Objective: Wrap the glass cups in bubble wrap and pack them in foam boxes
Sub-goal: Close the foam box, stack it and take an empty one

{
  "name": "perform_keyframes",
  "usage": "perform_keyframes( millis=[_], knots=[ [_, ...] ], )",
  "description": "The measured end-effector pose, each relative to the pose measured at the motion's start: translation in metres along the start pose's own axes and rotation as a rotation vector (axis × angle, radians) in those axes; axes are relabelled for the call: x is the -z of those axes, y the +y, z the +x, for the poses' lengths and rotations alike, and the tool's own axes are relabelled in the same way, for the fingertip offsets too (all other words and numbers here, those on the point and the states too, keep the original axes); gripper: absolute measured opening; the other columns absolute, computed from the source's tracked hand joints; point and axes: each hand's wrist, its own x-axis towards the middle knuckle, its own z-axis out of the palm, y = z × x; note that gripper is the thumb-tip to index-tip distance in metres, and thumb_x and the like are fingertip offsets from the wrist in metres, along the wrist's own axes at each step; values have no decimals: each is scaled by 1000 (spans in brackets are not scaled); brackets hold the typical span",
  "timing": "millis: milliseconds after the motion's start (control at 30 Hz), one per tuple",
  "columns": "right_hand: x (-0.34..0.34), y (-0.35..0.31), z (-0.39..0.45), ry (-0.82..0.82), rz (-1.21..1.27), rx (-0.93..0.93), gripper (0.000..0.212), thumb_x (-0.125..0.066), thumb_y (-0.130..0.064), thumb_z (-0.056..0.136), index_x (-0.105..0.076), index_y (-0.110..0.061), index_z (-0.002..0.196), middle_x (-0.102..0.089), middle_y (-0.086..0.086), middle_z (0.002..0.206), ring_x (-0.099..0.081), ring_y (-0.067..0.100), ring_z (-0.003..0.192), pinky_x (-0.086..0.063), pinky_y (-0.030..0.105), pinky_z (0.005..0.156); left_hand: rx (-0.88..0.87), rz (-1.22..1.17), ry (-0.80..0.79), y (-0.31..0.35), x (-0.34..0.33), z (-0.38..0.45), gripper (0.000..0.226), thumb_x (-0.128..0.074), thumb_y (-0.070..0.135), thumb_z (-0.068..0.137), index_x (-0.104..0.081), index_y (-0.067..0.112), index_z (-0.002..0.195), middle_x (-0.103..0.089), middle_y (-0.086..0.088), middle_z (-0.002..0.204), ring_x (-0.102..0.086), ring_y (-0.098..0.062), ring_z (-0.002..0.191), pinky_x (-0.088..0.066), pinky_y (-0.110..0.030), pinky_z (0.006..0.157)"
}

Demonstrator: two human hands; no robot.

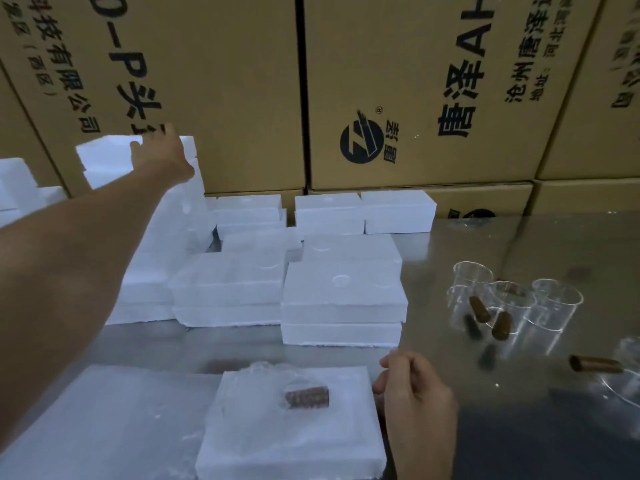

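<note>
The left hand (162,154) reaches far back to the tall stack of foam boxes (104,161), fingers straight and touching its top. The right hand (412,386) hangs loosely curled, holding nothing, just right of the near foam box (291,438). A wrapped cup (306,396) lies in that box. Bare glass cups (512,303) stand farther right on the counter (519,427).

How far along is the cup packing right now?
Partly done: one wrapped cup lies in the open foam box nearest the person. In hand: the left hand reaches onto the tall foam stack; the right hand rests beside the box. Left: several bare glass cups wait on the table.
</note>
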Motion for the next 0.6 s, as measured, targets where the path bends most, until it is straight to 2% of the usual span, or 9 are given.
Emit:
perform_keyframes(
  millis=[67,133,200,333,400,500,600],
  knots=[
    [0,1,1,1,-6,9,17,-49,-32,88,-61,-37,77,-67,-10,62,-64,18,65,-55,42,75,-14,-33,36,-2,0,-5,56,-63,0,80,-36,1,130,-55,-27,110,-51,-44,107,-39,-51,98],
    [1,2,0,-5,-6,3,16,-50,-30,88,-62,-33,79,-67,-9,62,-64,21,66,-54,41,74,-41,-71,69,-3,5,-13,52,-62,-1,81,-37,4,126,-55,-27,107,-51,-44,102,-41,-49,89],
    [1,3,0,-15,-8,6,15,-50,-29,88,-63,-31,80,-67,-8,62,-64,21,66,-53,40,71,-85,-96,101,-2,13,-22,53,-65,3,82,-37,6,128,-53,-28,112,-50,-46,107,-42,-50,87],
    [2,3,-1,-4,-28,23,17,-50,-27,89,-61,-28,76,-65,-9,61,-62,17,60,-49,34,62,-198,-109,126,3,38,-40,66,-69,16,86,-32,9,141,-48,-27,131,-42,-44,125,-39,-56,99],
    [3,4,-1,1,-24,22,20,-50,-27,89,-61,-26,72,-65,-9,61,-62,16,60,-50,33,62,-260,-131,153,6,50,-57,68,-69,22,87,-32,10,143,-46,-25,134,-41,-42,127,-40,-56,99],
    [4,2,-1,-13,-2,25,25,-50,-26,90,-62,-21,68,-66,-8,61,-63,17,61,-53,36,65,-331,-213,235,11,66,-90,63,-66,19,87,-35,11,141,-48,-21,133,-44,-37,124,-43,-51,92],
    [4,-1,-3,-6,41,30,27,-50,-26,90,-63,-21,67,-66,-7,61,-63,16,59,-52,35,63,-308,-483,285,27,80,-132,57,-68,22,82,-40,8,129,-54,-15,122,-51,-34,112,-45,-43,76]
  ],
)
